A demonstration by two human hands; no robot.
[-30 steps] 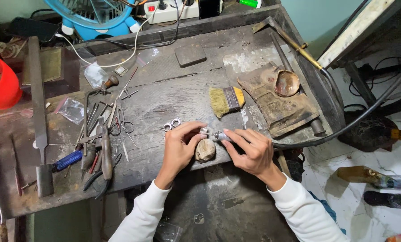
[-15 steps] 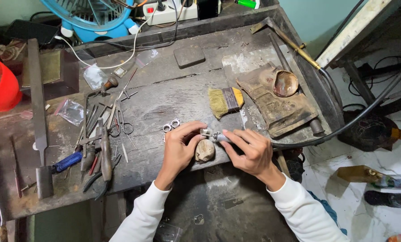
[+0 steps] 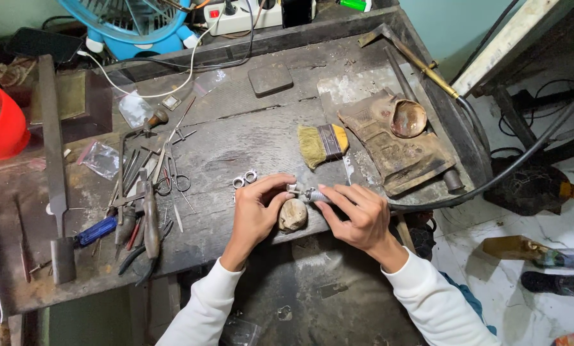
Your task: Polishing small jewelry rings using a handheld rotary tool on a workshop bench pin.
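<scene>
My left hand (image 3: 259, 208) pinches a small silver ring (image 3: 292, 188) over a worn wooden bench peg (image 3: 292, 214) at the front edge of the dark workbench (image 3: 235, 141). My right hand (image 3: 357, 214) grips a metal rotary handpiece (image 3: 316, 195) whose tip meets the ring. A black flexible shaft (image 3: 492, 182) runs from the handpiece off to the right. Two more silver rings (image 3: 244, 179) lie on the bench just left of my left hand.
A small yellow-handled brush (image 3: 323, 143) and a brown leather pad with a metal dish (image 3: 407, 118) lie behind my hands. Pliers, scissors, files and a blue screwdriver (image 3: 98, 230) crowd the left. A red bowl (image 3: 1, 122), blue fan (image 3: 136, 25) and power strip (image 3: 245, 13) sit at the back.
</scene>
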